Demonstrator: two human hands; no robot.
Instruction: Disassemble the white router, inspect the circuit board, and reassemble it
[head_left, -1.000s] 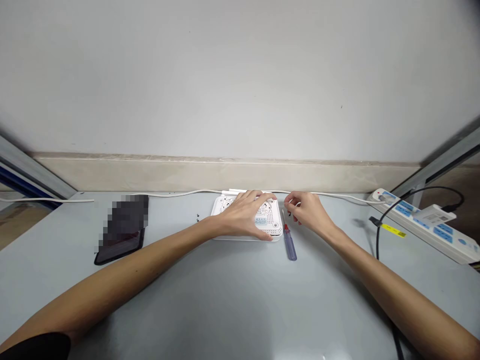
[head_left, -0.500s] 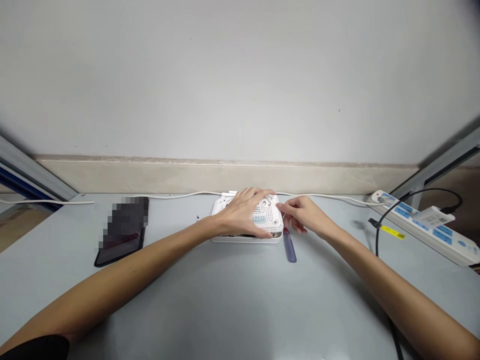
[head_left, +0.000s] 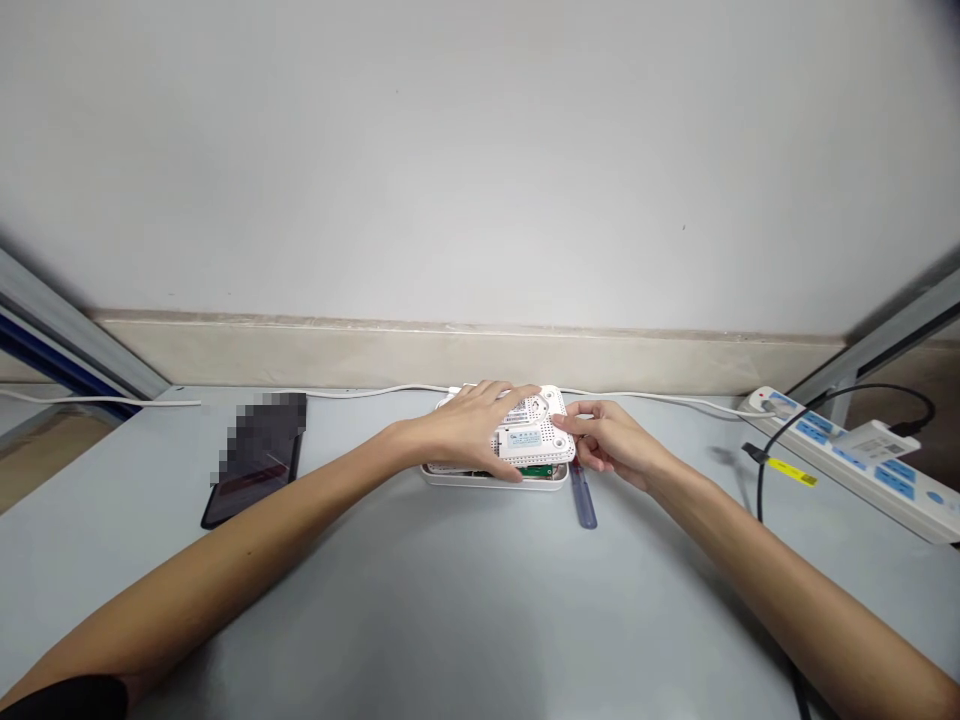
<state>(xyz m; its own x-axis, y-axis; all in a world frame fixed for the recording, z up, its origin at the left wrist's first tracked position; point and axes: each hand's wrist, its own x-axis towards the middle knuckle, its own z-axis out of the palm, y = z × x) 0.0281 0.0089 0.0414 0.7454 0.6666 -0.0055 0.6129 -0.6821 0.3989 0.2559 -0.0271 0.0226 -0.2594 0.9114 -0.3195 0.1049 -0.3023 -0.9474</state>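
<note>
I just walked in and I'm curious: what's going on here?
A person has both hands on the perforated white cover of a small device. The left hand spreads across it; the right hand holds its right edge. The near side stands raised off the white base, with a green circuit board showing in the gap. A screwdriver lies on the table beside the device.

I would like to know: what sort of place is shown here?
Probably an electronics workbench: a white device with its cover ajar and a green board showing, a screwdriver beside it, and a power strip at the right.
</note>
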